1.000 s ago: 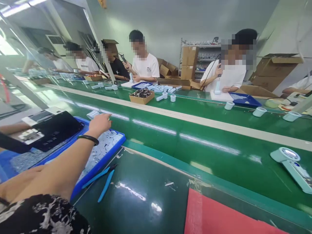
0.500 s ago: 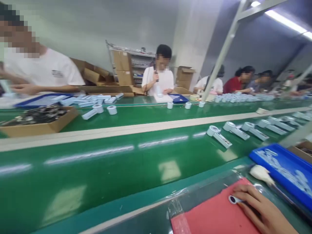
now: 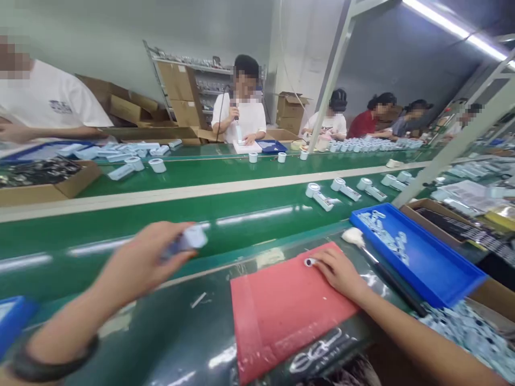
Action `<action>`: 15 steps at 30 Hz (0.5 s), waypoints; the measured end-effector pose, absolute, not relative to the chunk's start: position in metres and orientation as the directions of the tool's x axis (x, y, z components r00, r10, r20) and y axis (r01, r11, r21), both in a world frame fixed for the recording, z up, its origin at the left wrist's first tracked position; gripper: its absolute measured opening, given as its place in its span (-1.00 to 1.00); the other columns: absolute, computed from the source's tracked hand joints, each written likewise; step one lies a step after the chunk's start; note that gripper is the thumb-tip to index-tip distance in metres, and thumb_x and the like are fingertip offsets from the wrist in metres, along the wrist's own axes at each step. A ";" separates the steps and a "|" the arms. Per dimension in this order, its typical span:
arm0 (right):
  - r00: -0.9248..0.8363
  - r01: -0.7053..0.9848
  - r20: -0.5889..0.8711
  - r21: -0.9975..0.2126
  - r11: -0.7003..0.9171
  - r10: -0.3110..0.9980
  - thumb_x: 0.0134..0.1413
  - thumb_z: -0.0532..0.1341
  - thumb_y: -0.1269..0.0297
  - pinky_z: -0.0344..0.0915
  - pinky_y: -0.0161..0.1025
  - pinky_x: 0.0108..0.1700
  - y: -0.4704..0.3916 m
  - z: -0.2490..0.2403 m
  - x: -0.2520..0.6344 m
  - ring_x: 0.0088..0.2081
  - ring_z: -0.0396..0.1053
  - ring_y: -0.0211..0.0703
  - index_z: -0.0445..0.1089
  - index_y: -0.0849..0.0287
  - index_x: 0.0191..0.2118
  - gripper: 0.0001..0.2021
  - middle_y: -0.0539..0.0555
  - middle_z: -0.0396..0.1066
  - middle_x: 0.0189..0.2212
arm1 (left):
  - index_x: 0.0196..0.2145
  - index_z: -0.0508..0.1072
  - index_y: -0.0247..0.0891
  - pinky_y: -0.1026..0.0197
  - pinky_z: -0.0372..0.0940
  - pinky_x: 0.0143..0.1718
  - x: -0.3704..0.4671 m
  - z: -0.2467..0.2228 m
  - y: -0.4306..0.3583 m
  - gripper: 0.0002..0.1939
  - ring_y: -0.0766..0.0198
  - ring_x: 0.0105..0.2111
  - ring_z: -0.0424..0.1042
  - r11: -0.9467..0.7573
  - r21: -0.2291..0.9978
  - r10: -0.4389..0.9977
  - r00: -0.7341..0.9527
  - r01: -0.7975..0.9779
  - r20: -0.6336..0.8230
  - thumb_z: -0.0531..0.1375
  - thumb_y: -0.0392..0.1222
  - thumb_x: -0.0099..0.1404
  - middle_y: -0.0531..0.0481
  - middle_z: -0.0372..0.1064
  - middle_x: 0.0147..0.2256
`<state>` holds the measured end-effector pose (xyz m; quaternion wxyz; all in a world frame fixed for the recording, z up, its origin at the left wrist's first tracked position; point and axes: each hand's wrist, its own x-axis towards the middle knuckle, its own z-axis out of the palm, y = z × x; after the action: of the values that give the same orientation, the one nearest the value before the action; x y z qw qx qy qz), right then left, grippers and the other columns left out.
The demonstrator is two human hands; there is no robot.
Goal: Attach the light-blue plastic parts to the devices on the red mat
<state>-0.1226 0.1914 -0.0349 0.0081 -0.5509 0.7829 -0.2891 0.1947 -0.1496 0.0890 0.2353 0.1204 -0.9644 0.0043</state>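
Note:
My left hand [image 3: 151,257] is raised over the near edge of the green conveyor belt [image 3: 185,206], closed around a pale blue plastic housing [image 3: 193,237] that is blurred, with much of it behind the fingers. On the red mat [image 3: 281,305], my right hand [image 3: 338,271] pinches a small pale part with a dark round centre [image 3: 309,262] near the mat's far edge. Just beyond that hand lies a brush with a white tuft [image 3: 354,236] and a dark handle. A blue tray [image 3: 438,268] of small pale pieces sits to its right.
Pale blue handled housings with round heads [image 3: 319,197] lie along the belt. A slanted metal post [image 3: 454,128] rises at right. Small light-blue parts [image 3: 466,332] are heaped at lower right. Co-workers [image 3: 241,115] sit across the belt, beside a carton of black parts [image 3: 44,174].
My left hand has come into view from the left with a pale blue housing. My right hand keeps its small part on the red mat. The view has shifted down and right.

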 end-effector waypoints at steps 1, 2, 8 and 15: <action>-0.399 -0.848 0.310 -0.482 0.219 -0.863 0.37 0.05 0.30 0.41 -0.04 0.00 0.191 -0.034 -0.124 -0.06 0.46 -0.02 0.50 0.09 -0.04 -0.73 0.17 0.51 -0.12 | 0.17 0.31 -0.22 0.14 0.34 -0.17 0.168 0.082 -0.111 -0.60 0.11 -0.14 0.42 0.992 -0.020 -0.104 -0.887 -0.127 0.451 0.06 0.01 0.50 -0.10 0.44 -0.10; -0.406 -0.834 0.313 -0.511 0.208 -0.858 0.36 0.06 0.31 0.40 -0.03 0.02 0.191 -0.034 -0.125 -0.05 0.46 -0.02 0.49 0.11 -0.03 -0.73 0.17 0.51 -0.10 | 0.16 0.31 -0.26 0.08 0.34 -0.18 0.141 0.075 -0.073 -0.59 0.07 -0.19 0.42 0.995 -0.096 0.024 -0.867 -0.028 0.498 0.09 -0.02 0.48 -0.13 0.45 -0.15; -0.457 -0.757 0.340 -0.634 0.159 -0.822 0.33 0.10 0.36 0.36 -0.08 0.08 0.193 -0.028 -0.131 -0.02 0.45 -0.06 0.46 0.16 -0.01 -0.77 0.15 0.52 -0.07 | 0.12 0.39 -0.21 -0.21 0.28 0.11 0.058 0.041 0.042 -0.46 0.00 -0.11 0.42 0.995 -0.075 0.071 -0.986 0.060 0.151 0.41 -0.18 0.22 -0.10 0.44 -0.13; -0.504 -0.695 0.332 -0.704 0.146 -0.798 0.29 0.15 0.36 0.34 -0.11 -0.01 0.197 -0.026 -0.137 -0.09 0.43 -0.08 0.45 0.18 -0.03 -0.79 0.15 0.50 -0.12 | 0.02 0.44 -0.24 -0.10 0.34 -0.07 0.064 0.027 0.014 -0.73 -0.04 -0.11 0.40 0.996 0.056 -0.064 -0.997 -0.066 -0.049 0.16 -0.12 0.43 -0.15 0.42 -0.10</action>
<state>-0.1368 0.1971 -0.0262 0.0600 -0.4945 0.7547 -0.4270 0.0642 0.0137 0.0265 -0.0236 0.0325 -0.9988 -0.0286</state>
